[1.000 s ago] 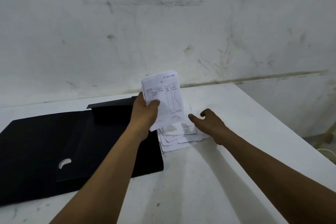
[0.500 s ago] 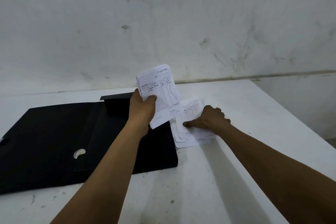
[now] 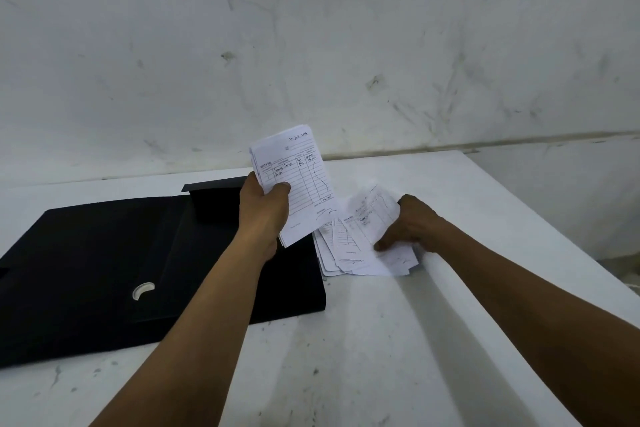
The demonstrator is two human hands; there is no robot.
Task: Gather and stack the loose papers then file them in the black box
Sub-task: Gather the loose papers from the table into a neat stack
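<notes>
Two grips share it: the left grip (image 3: 265, 211) holds the gathered stack (image 3: 298, 180) over the black box (image 3: 104, 253), the right grip (image 3: 415, 225) pinches a sheet (image 3: 374, 215) off the loose pile (image 3: 343, 256) just right of it, best lifted singly, edges squared.

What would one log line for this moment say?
left hand: holds paper stack | right hand: pinches top sheet of loose pile | black box: open

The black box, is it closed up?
No, the black box lies spread open on the table, and the left hand holds a stack of papers over its right end.
</notes>
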